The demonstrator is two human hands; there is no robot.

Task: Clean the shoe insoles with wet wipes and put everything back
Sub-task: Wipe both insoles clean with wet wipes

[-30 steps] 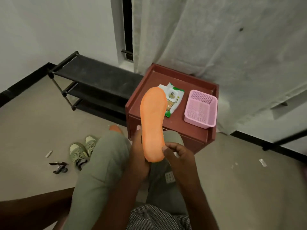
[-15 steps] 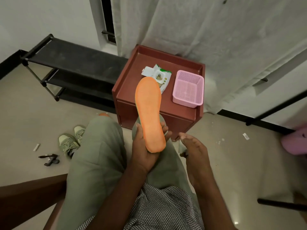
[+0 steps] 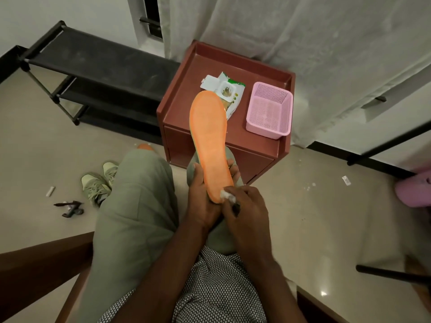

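My left hand (image 3: 202, 197) grips the heel end of an orange insole (image 3: 210, 136), which points up and away over my lap. A small crumpled white wet wipe (image 3: 227, 196) is pinched in my right hand (image 3: 247, 213) and pressed against the insole's heel. Behind the insole's toe, the wet wipe packet (image 3: 229, 90) lies on the red-brown side table (image 3: 186, 94) with its flap open. A pair of grey-green shoes (image 3: 99, 183) sits on the floor to the left, and a second orange insole (image 3: 145, 146) peeks out behind my left knee.
A pink plastic basket (image 3: 268, 113) stands on the table's right side. A black shoe rack (image 3: 93, 73) is at the left against the wall, a white curtain (image 3: 303, 43) behind the table. Small debris lies on the floor at left, and a pink object (image 3: 415, 192) at right.
My right hand moved from beside my knee back to the insole's heel and now presses a wipe there. The view shifted slightly; the left hand keeps its hold.
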